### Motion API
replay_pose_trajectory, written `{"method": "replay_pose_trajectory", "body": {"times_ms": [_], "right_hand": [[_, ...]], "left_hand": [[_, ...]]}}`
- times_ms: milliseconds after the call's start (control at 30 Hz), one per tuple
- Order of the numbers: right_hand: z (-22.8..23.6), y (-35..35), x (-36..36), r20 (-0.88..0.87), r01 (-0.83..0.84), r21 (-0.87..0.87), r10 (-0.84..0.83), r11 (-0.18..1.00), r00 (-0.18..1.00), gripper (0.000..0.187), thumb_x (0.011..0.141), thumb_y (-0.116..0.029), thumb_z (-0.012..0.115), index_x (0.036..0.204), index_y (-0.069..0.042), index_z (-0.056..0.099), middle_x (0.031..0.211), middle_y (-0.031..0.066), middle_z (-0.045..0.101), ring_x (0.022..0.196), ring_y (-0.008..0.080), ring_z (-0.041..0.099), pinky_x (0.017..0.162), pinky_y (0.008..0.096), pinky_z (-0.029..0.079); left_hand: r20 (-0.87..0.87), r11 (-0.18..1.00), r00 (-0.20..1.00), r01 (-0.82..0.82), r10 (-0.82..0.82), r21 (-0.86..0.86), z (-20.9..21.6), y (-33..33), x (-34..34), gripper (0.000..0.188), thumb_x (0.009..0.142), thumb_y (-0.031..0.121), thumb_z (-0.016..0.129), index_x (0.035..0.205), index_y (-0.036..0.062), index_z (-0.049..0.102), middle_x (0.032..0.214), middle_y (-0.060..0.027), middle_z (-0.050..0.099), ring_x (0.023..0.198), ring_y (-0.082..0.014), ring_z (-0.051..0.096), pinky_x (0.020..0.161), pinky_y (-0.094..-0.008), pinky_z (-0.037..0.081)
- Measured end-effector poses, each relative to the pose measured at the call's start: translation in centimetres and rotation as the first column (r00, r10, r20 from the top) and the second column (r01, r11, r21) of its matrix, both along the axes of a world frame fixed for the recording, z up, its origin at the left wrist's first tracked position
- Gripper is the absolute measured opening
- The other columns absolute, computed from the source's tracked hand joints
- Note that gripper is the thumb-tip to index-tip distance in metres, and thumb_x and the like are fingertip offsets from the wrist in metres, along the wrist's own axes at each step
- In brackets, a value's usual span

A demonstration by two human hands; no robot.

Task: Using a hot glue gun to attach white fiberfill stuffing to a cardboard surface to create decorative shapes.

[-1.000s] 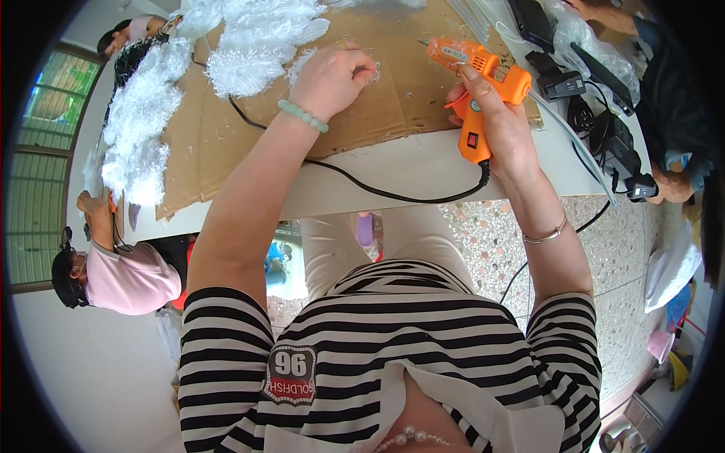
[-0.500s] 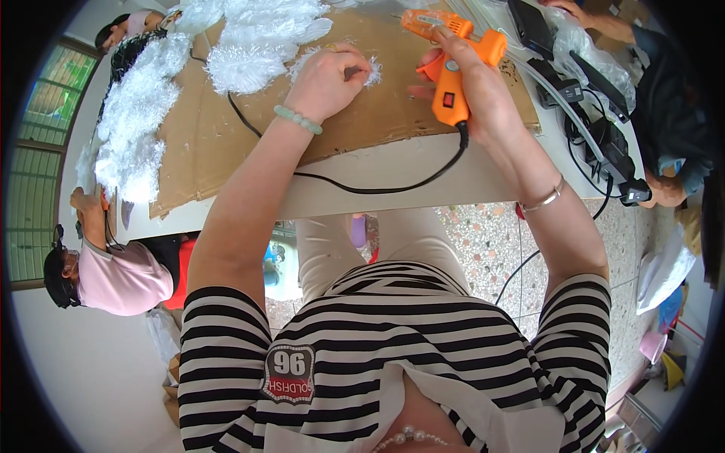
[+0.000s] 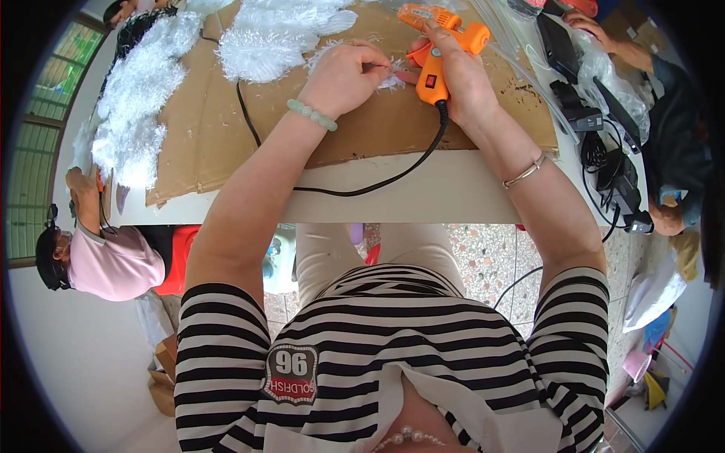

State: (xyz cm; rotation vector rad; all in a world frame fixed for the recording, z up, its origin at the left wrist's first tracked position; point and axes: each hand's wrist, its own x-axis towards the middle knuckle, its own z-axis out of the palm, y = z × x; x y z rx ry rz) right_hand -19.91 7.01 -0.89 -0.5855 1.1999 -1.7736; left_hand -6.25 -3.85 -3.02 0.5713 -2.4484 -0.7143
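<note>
An orange hot glue gun point(image 3: 432, 79) is gripped in my right hand point(image 3: 467, 84), its black cord trailing down and left over the table edge. My left hand point(image 3: 349, 79) pinches a small white fringed piece point(image 3: 393, 78) against the cardboard. The fingertips of my right hand, below the gun's body, reach in close to that same piece; whether they touch it I cannot tell. More white fringe point(image 3: 323, 54) sticks out behind my left hand. Large fluffy white fringed bundles point(image 3: 264, 41) lie just beyond it.
Brown cardboard point(image 3: 219, 143) covers much of the white table point(image 3: 362, 181). Another white fluffy heap point(image 3: 143, 113) lies along the left. Black adapters and cables point(image 3: 615, 177) crowd the right end. A person in pink point(image 3: 121, 264) works at the left; another person's hand point(image 3: 589, 29) is at the far right.
The glue gun and my right hand have moved left, toward my left hand. My left hand has shifted slightly right, and the right fingertips are now close to the white fringed piece.
</note>
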Motion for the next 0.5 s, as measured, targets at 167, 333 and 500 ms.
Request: {"method": "replay_pose_trajectory", "body": {"times_ms": [167, 333, 500], "right_hand": [[-0.6, -0.2, -0.1, -0.051, -0.035, -0.012, 0.035, 0.999, 0.998, 0.029, 0.089, -0.029, 0.055, 0.101, -0.002, 0.053, 0.084, 0.0059, 0.055, 0.077, 0.015, 0.056, 0.071, 0.0356, 0.057], [-0.9, 0.0, -0.5, -0.066, -0.065, -0.054, 0.061, 0.996, 0.996, 0.029, 0.089, -0.029, 0.056, 0.1, -0.002, 0.053, 0.084, 0.0052, 0.055, 0.077, 0.0154, 0.057, 0.072, 0.0345, 0.056], [-0.5, 0.5, -0.4, -0.031, -0.096, -0.041, 0.095, 0.995, 0.995, 0.028, 0.089, -0.028, 0.055, 0.1, -0.002, 0.054, 0.085, 0.0055, 0.056, 0.077, 0.0168, 0.059, 0.075, 0.036, 0.055]], "left_hand": [[-0.482, 0.879, 0.789, -0.15, 0.382, 0.452, 2.4, -2.3, 1.9, 0.016, 0.083, 0.014, 0.059, 0.081, 0.0005, 0.066, 0.07, -0.0034, 0.063, 0.068, -0.0125, 0.058, 0.064, -0.0256, 0.047], [-0.524, 0.905, 0.758, -0.206, 0.388, 0.372, 3.8, -3.0, 5.0, 0.013, 0.084, 0.013, 0.057, 0.08, 0.0013, 0.062, 0.066, -0.0028, 0.06, 0.065, -0.0104, 0.056, 0.06, -0.0256, 0.046], [-0.094, 0.989, 0.991, -0.106, 0.097, -0.1, 2.1, 2.4, 3.5, 0.011, 0.079, 0.013, 0.062, 0.074, 0.0049, 0.058, 0.064, -0.0073, 0.06, 0.06, -0.0202, 0.059, 0.056, -0.031, 0.046]]}}
